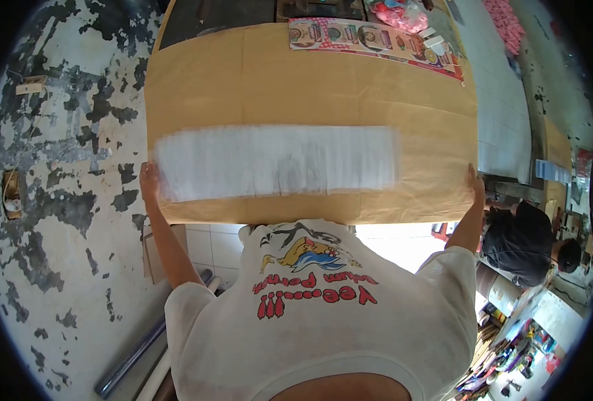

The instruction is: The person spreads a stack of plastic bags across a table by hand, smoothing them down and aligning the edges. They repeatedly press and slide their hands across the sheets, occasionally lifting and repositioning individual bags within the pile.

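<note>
A wide sheet of brown paper (296, 87) with fold creases covers the tabletop in front of me. Across its near half lies a long white strip (223, 164), streaked and semi-transparent, with grey smudges near its middle. My left hand (149, 180) is at the paper's left edge, fingers curled round the side. On the opposite edge my right hand (475, 183) holds the paper in the same way, arms spread wide. What the fingers do under the edge is hidden.
A printed food banner (376, 43) lies at the far right, with a white plug adapter (434, 42) and a pink plastic bag (401, 15) by it. Rolls (132, 354) lean at the lower left beside a peeling wall (62, 220). A person in black (520, 244) is at the right.
</note>
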{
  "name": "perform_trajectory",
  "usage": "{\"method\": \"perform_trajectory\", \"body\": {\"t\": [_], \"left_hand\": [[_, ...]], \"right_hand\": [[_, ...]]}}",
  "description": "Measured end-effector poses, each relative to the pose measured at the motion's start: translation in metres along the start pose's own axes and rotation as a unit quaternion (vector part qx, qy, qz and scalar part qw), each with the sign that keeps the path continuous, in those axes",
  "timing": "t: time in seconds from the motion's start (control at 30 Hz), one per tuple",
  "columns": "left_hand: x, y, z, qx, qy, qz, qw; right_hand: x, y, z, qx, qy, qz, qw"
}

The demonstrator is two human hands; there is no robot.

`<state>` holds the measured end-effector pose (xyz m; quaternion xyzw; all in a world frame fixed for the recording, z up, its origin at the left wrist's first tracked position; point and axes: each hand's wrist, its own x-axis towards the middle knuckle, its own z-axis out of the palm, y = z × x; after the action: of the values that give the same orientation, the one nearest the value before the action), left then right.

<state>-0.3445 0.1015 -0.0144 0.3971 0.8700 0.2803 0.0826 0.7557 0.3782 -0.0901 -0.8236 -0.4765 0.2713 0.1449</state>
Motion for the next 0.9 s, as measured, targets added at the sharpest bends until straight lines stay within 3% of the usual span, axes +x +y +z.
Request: {"method": "perform_trajectory", "body": {"t": [0.03, 0.07, 0.13, 0.2, 0.27, 0.33, 0.4, 0.43, 0.47, 0.5, 0.6, 0.73, 0.8, 0.9], "left_hand": [[0.003, -0.024, 0.014, 0.04, 0.025, 0.057, 0.997], [0.009, -0.041, 0.018, 0.081, 0.049, 0.115, 0.989], [0.006, -0.024, 0.021, 0.073, 0.053, -0.038, 0.995], [-0.001, -0.015, 0.028, -0.046, 0.057, -0.089, 0.993], [-0.008, 0.001, 0.029, 0.003, 0.092, -0.07, 0.993], [-0.01, 0.01, 0.024, -0.005, 0.101, -0.04, 0.994], [-0.012, 0.015, 0.017, 0.007, 0.096, -0.028, 0.995], [-0.012, 0.022, 0.011, 0.023, 0.084, -0.03, 0.996], [-0.012, 0.026, 0.006, 0.038, 0.07, -0.031, 0.996], [-0.011, 0.027, 0.005, 0.053, 0.063, -0.036, 0.996], [-0.012, 0.034, 0.005, 0.072, 0.087, -0.012, 0.994], [-0.008, 0.014, 0.015, 0.038, 0.096, -0.001, 0.995], [-0.007, 0.008, 0.016, 0.016, 0.086, -0.014, 0.996], [-0.011, 0.025, 0.007, -0.013, 0.065, -0.04, 0.997]], "right_hand": [[-0.016, -0.016, -0.006, 0.02, -0.007, 0.004, 1.0], [-0.02, -0.013, -0.006, -0.021, 0.044, -0.008, 0.999], [-0.021, -0.013, 0.005, -0.099, 0.147, -0.035, 0.984], [-0.052, -0.037, 0.005, -0.056, 0.233, -0.061, 0.969], [-0.065, -0.054, 0.001, -0.069, 0.277, -0.014, 0.958], [-0.03, 0.001, -0.009, -0.135, 0.276, -0.164, 0.937], [-0.041, -0.026, -0.035, -0.204, 0.335, -0.388, 0.834], [-0.051, -0.053, -0.045, -0.072, 0.307, -0.26, 0.913], [-0.07, -0.082, -0.053, 0.06, 0.265, -0.12, 0.955], [-0.092, -0.112, -0.061, 0.027, 0.323, -0.248, 0.913], [-0.16, -0.21, -0.096, 0.087, 0.257, -0.154, 0.95], [-0.279, -0.346, -0.092, 0.245, 0.127, -0.255, 0.926], [-0.332, -0.402, -0.07, 0.29, 0.049, -0.311, 0.904], [-0.397, -0.475, -0.018, 0.293, 0.009, -0.374, 0.88]]}}
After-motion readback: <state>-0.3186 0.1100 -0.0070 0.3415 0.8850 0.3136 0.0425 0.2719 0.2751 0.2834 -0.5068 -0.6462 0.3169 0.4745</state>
